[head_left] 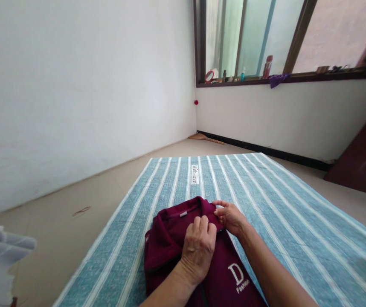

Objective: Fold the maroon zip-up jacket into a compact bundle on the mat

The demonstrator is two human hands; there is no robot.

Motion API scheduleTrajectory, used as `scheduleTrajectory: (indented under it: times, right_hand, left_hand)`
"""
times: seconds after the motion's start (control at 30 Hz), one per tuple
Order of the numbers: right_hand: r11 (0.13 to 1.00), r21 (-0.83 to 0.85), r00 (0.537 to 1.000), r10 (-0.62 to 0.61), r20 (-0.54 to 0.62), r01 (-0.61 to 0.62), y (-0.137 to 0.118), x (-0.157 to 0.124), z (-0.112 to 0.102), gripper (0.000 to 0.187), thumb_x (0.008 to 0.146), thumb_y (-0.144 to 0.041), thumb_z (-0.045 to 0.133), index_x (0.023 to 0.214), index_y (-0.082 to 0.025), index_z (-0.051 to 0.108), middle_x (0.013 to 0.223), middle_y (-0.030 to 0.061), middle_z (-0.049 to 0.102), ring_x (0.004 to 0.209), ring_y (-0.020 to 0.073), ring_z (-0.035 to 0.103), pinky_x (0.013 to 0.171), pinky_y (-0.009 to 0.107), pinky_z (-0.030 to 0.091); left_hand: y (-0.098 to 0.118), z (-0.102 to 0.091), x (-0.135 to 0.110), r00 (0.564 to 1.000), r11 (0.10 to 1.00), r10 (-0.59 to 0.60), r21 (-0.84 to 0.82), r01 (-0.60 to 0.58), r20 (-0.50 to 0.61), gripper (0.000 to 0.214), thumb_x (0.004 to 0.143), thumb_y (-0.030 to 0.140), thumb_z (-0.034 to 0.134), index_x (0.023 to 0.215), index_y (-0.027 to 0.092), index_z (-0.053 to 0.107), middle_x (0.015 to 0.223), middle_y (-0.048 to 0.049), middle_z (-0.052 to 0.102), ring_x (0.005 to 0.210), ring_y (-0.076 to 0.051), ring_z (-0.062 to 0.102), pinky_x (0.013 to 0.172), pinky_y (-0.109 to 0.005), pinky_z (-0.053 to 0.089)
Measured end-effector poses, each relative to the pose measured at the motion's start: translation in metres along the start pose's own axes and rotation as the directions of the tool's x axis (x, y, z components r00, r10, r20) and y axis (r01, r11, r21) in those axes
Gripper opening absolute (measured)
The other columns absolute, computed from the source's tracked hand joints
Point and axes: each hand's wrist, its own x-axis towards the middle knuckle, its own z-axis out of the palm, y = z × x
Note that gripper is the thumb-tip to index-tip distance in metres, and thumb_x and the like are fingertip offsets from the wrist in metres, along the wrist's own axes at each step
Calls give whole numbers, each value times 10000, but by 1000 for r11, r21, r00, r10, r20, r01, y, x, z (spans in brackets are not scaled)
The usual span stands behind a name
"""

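Observation:
A maroon jacket (224,264) with a fold-down collar and white "D Fashion" lettering lies folded on a blue-and-white striped cloth (157,187). My left hand (198,247) rests on the front of the collar, its fingers curled and closed on the fabric. At the collar's right side, my right hand (230,216) pinches the edge between thumb and fingers. A small white label (183,214) shows inside the neck. Part of a dark zip runs down the front below my left wrist. My fingertips on the left are hidden behind the knuckles.
The cloth covers a table-like surface with "With love" (195,175) printed near its far edge. Pale fabric (0,256) sits at the lower left. A window sill (243,81) holds bottles and a purple cloth (278,80). A dark red panel (362,153) leans at the right.

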Motion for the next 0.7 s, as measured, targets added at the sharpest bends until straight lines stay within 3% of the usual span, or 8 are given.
scheduleTrajectory:
  times: [0.23, 0.3, 0.4, 0.5, 0.6, 0.7]
  right_hand:
    - [952, -287, 992, -120, -48, 101, 4, 3, 1, 353, 551, -96, 578, 894, -176, 551, 556, -66, 490, 447, 79, 432, 460, 206, 373]
    - [886, -439, 977, -201, -72, 150, 2, 5, 1, 293, 559, -89, 572, 838, -180, 573, 550, -55, 496, 461, 90, 435, 472, 216, 357]
    - [716, -657, 929, -365, -65, 236, -5, 2, 4, 205, 600, -97, 574, 780, -187, 612, 580, -21, 536, 553, 125, 482, 542, 235, 358]
    - [535, -778, 891, -450, 69, 330, -12, -5, 14, 176, 681, -149, 567, 820, -197, 662, 633, -8, 584, 614, 137, 509, 590, 237, 359]
    - [404, -810, 880, -396, 264, 425, -16, -9, 28, 207, 676, -123, 569, 818, -196, 701, 646, -21, 621, 612, 124, 532, 592, 223, 359]
    - [318, -823, 867, -340, 364, 471, -16, -7, 37, 282, 639, -45, 531, 793, -180, 726, 600, -25, 616, 586, 115, 526, 587, 220, 354]
  left_hand:
    - [-1, 5, -2, 998, 998, 58, -8, -58, 7, 178, 800, 20, 525, 726, 171, 582, 902, -69, 639, 791, -225, 560, 648, -322, 495]
    - [2, 6, -2, 996, 997, 71, 2, -71, 47, 168, 798, 17, 529, 761, 162, 606, 923, -73, 649, 803, -227, 568, 645, -324, 496]
    - [5, 3, -7, 994, 995, 96, 22, -97, 60, 173, 805, 13, 518, 849, 129, 638, 980, -99, 657, 833, -235, 572, 662, -340, 497]
    - [5, -1, -14, 988, 988, 151, 6, -152, 27, 222, 828, 22, 497, 976, 100, 643, 1071, -111, 648, 933, -241, 560, 749, -354, 495]
    - [3, -3, -18, 976, 978, 208, -49, -205, 60, 229, 850, 42, 494, 1019, 101, 636, 1040, -89, 657, 925, -222, 556, 754, -337, 491]
    - [1, -2, -16, 964, 974, 212, -115, -195, 159, 180, 852, 56, 496, 922, 126, 647, 897, -62, 665, 827, -208, 566, 682, -335, 499]
